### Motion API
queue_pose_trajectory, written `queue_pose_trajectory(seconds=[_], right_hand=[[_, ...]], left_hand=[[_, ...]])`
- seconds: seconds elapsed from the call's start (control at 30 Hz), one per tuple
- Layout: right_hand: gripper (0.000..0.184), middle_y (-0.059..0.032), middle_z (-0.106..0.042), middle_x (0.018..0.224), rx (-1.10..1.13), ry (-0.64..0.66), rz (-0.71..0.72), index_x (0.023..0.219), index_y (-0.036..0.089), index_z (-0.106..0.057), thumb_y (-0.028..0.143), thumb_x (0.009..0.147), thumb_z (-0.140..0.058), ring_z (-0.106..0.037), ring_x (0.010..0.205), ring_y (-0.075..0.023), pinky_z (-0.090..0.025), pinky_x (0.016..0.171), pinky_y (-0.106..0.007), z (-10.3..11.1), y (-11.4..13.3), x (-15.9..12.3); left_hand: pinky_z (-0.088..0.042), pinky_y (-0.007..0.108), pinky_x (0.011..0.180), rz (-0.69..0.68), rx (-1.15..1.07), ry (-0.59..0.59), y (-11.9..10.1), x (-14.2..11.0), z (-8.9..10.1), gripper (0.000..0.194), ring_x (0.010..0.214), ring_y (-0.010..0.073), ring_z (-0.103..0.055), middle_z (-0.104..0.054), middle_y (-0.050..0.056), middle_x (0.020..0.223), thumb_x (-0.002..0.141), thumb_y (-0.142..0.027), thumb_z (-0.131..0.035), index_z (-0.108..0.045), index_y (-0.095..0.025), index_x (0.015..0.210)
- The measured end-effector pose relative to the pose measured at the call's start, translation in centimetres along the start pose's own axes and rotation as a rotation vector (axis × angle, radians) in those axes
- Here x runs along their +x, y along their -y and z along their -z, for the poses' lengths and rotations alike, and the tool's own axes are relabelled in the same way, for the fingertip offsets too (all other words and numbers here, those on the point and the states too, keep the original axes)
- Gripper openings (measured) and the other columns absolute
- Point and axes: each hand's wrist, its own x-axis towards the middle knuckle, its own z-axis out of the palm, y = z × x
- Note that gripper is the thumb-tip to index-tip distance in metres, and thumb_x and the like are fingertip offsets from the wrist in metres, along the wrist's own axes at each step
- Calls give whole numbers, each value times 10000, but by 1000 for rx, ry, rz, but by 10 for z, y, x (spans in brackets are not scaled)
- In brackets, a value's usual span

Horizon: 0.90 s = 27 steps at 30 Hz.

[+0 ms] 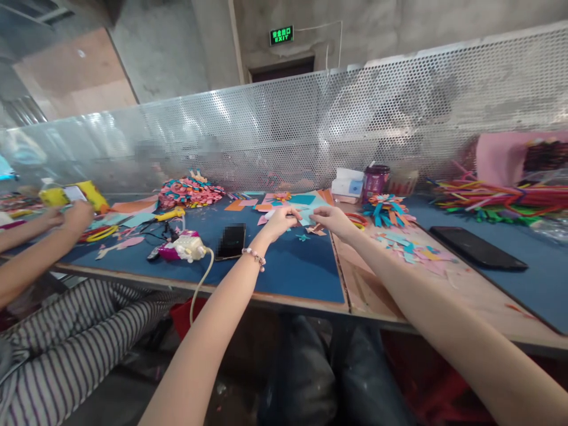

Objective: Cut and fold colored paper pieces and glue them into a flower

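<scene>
My left hand (pixel 281 223) is over the blue table mat, its fingers curled together in a pinch; what they hold, if anything, is too small to make out. Facing it, my right hand (pixel 335 220) has thumb and fingertips drawn close, and any small piece there cannot be made out. Light teal paper sheets (pixel 308 201) lie just beyond both hands. Below the fingertips are a small teal paper flower (pixel 303 238) and a tan-orange cutout (pixel 316 229). An orange paper flower (pixel 282 196) lies behind my left hand.
A phone (pixel 231 241) and a glue gun (pixel 171 214) by a power strip (pixel 186 247) lie left. Right are paper scraps (pixel 412 248), a teal-orange bundle (pixel 385 210), a purple can (pixel 376 180) and a black phone (pixel 477 247). A co-worker's hands (pixel 73 218) are far left.
</scene>
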Motion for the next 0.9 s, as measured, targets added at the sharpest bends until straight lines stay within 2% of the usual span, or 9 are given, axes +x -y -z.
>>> queue_pose_trajectory(seconds=[0.1, 0.2, 0.3, 0.37, 0.5, 0.6, 0.7, 0.8, 0.9], right_hand=[[149, -3, -610, 647, -98, -51, 73, 776, 154, -580, 293, 750, -629, -594, 574, -132, -526, 553, -257, -2, 1, 1], [160, -14, -615, 670, -254, -115, 146, 795, 155, -577, 310, 759, -591, -581, 592, -141, -504, 565, -264, -6, 1, 0], [162, -18, -615, 695, -470, -167, 271, 810, 153, -595, 305, 768, -563, -557, 633, -139, -462, 631, -264, -11, 1, -1], [169, -18, -612, 701, -550, -193, 332, 816, 153, -607, 305, 777, -543, -545, 653, -137, -438, 664, -261, -14, 2, -1], [204, -34, -631, 745, -482, -264, 304, 866, 145, -603, 318, 773, -546, -559, 682, -149, -437, 674, -264, -17, 3, -2], [365, -19, -629, 732, -421, -270, 279, 1113, 134, -565, 307, 793, -537, -551, 654, -147, -443, 677, -274, -17, 5, -5], [547, 21, -581, 671, -375, -212, 295, 1346, 171, -429, 283, 817, -512, -505, 578, -131, -435, 627, -261, -17, 8, -9], [522, 22, -558, 666, -319, -169, 325, 1344, 202, -463, 284, 830, -498, -505, 570, -128, -430, 587, -250, -17, 11, -10], [442, 2, -573, 674, -269, -148, 320, 1245, 160, -565, 303, 831, -506, -548, 591, -138, -456, 601, -263, -15, 13, -10]], left_hand=[[-531, 322, 768, 68, -168, -15, -2, 1, -1, 203, 823, 142, -648, -589, 75, 1033, 747, -22, -471, -534, -148, 894], [-545, 342, 699, 149, -258, -44, -5, 2, -2, 204, 774, 166, -668, -584, 85, 1054, 829, -161, -486, -486, -184, 1032], [-540, 333, 640, 175, -221, -37, -8, 0, -2, 291, 746, 184, -664, -597, 95, 1022, 841, -328, -557, -486, -189, 1086], [-525, 305, 624, 150, -150, 0, -7, -1, -3, 342, 739, 176, -654, -615, 89, 975, 817, -332, -601, -509, -182, 1110], [-461, 226, 562, 31, -24, 3, -3, 0, -1, 373, 687, 128, -605, -624, 46, 848, 762, -192, -634, -546, -170, 1124], [-408, 203, 515, 4, -30, -18, -2, 2, 1, 392, 633, 102, -572, -641, 43, 854, 735, -137, -623, -555, -158, 1120], [-386, 195, 507, 3, -48, 12, -2, 2, 2, 325, 606, 87, -555, -650, 39, 843, 733, -137, -612, -611, -152, 1058], [-397, 195, 535, 28, -73, 46, -4, 2, 3, 217, 598, 79, -548, -650, 33, 813, 750, -159, -598, -660, -150, 958], [-436, 201, 595, 55, -152, 45, -5, 1, 3, 177, 665, 89, -580, -664, 46, 861, 755, -154, -601, -671, -148, 917]])
